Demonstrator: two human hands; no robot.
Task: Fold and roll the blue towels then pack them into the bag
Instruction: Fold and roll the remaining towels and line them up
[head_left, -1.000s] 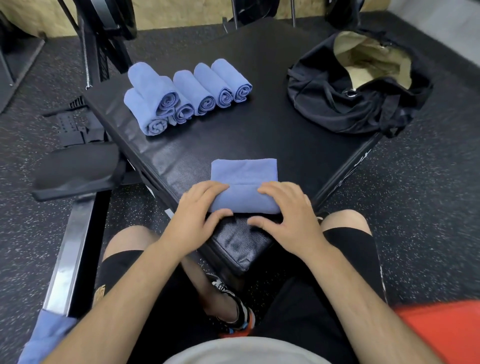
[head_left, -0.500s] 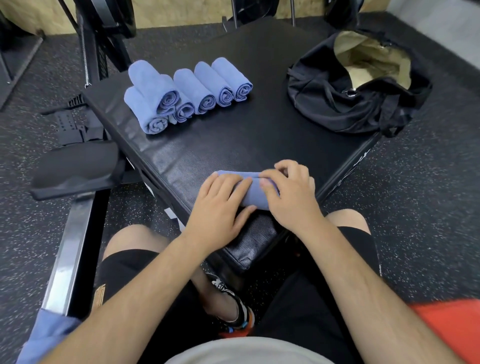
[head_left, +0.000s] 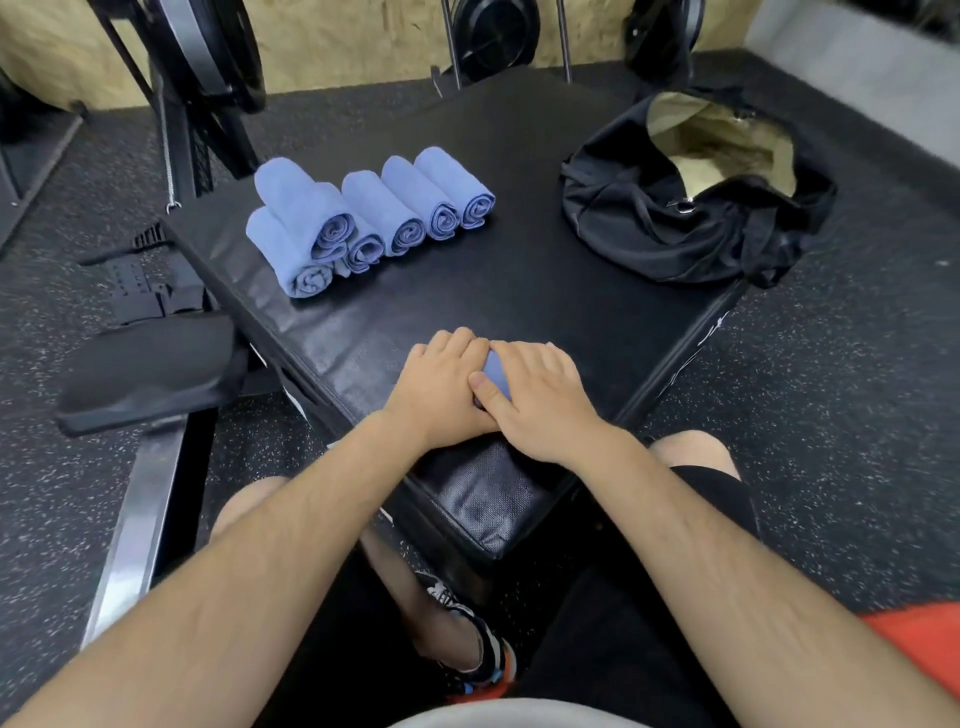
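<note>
- On the near corner of the black platform (head_left: 545, 291), gripped one blue towel (head_left: 496, 370) with left hand (head_left: 441, 387) and right hand (head_left: 543, 402) touching side by side, fingers curled over it.
- Hid nearly all of it; showed only a sliver between the hands.
- Judged near the end of rolling.
- Further back, counted six rolled towels (head_left: 363, 223) huddled together, finished.
- At far right, found bag (head_left: 675, 228) gaping open; packing seemingly not begun.

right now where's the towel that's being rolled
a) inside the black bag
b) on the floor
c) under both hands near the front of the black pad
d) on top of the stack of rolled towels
c: the left hand and right hand cover the towel on the near part of the black pad, with only a blue sliver showing between them.
</note>
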